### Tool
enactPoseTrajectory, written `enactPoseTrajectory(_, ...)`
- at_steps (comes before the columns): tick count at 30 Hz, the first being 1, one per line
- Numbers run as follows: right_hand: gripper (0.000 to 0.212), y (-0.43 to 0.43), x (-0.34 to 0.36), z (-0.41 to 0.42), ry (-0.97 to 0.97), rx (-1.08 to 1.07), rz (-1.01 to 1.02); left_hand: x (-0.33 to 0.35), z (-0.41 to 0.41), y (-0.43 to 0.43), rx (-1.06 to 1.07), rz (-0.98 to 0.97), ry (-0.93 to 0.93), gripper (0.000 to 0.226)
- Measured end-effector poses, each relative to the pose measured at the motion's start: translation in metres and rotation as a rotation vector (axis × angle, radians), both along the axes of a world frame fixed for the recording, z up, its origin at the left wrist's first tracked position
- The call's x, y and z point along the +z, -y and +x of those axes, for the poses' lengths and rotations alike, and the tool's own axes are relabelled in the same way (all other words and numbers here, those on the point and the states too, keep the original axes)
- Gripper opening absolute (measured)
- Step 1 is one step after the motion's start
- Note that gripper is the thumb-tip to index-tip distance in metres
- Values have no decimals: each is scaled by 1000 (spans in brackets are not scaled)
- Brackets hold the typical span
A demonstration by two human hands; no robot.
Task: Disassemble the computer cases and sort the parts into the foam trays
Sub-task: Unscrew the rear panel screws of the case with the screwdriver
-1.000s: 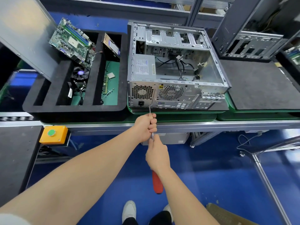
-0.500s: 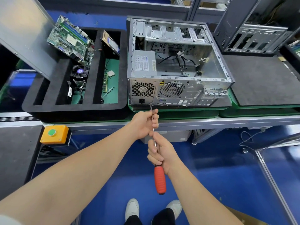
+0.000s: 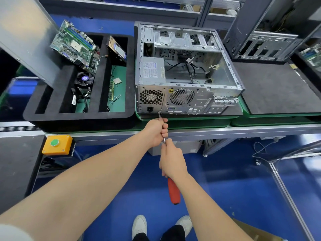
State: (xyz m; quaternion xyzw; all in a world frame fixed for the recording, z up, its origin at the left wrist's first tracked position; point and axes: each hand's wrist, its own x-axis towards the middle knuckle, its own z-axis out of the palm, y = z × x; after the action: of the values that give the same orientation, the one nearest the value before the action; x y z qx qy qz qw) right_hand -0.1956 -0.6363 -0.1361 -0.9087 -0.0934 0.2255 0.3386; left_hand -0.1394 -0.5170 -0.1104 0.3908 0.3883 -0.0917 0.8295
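An open silver computer case (image 3: 187,100) lies on its side at the bench middle, rear panel toward me, with the power supply (image 3: 152,70) and loose cables inside. A long screwdriver with a red handle (image 3: 173,192) points at the rear panel's lower edge, below the power socket. My left hand (image 3: 157,130) is wrapped around the metal shaft near the tip. My right hand (image 3: 171,160) grips the shaft just above the red handle. A black foam tray (image 3: 79,117) sits left of the case, holding a motherboard (image 3: 74,46), a cooler fan (image 3: 85,80), a drive (image 3: 117,49) and small parts.
A grey side panel (image 3: 22,35) leans at the far left. Another dark case (image 3: 264,30) stands at the back right behind a black foam mat (image 3: 274,89). A yellow box with a green button (image 3: 56,144) is fixed below the bench edge. The floor is blue.
Both hands stay on the screwdriver. My right hand has slid back up the shaft toward my left hand, and the tip remains at the case's rear lower edge.
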Motion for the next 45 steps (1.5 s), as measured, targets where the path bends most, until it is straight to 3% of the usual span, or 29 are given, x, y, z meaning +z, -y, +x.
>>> enactPoseTrajectory(3, 26, 15, 2, 6, -419, -100, 507, -1, 2, -3, 13, -59, -13, 36)
enactPoseTrajectory(7, 35, 25, -6, 4, -946, -304, 1009, -5, 0, -8, 15, -133, 7, 40)
enactPoseTrajectory(9, 35, 23, -11, 2, -1127, -340, 1140, -6, -1, -10, 11, -153, 20, 41)
enactPoseTrajectory(14, 31, 10, -11, 2, -1346, -292, 1322, -9, -4, -17, -6, -206, 69, 38)
enactPoseTrajectory(16, 32, 7, -9, 4, -1356, -323, 1352, -9, -4, -20, -23, -217, 76, 36)
enactPoseTrajectory(18, 32, 4, -5, 4, -1216, -370, 1210, -9, -4, -20, -42, -191, 75, 34)
enactPoseTrajectory(22, 25, -4, 6, 1, -661, -359, 633, -11, -4, -16, -43, -116, 65, 33)
enactPoseTrajectory(26, 25, -12, 5, -3, -11, -117, -101, -10, -2, -5, -2, -56, 57, 30)
enactPoseTrajectory(28, 23, -14, 1, -5, 67, -99, -136, -9, 2, 0, 9, 13, 27, 28)
enactPoseTrajectory(30, 26, -12, 1, -3, -54, -125, 24, -10, 4, 0, 12, 45, -1, 29)
enactPoseTrajectory(33, 30, 3, 4, 3, -492, -156, 459, -9, 4, -5, 17, 5, -15, 32)
enactPoseTrajectory(35, 32, 18, 2, 4, -730, -154, 638, -9, 2, -8, 16, -45, -7, 34)
enactPoseTrajectory(41, 40, 50, -22, -21, -1062, -113, 899, -10, -3, -12, 14, -155, 37, 38)
enactPoseTrajectory(45, 30, 49, -30, -37, -1210, -145, 1007, -11, -5, -13, 39, -219, 53, 40)
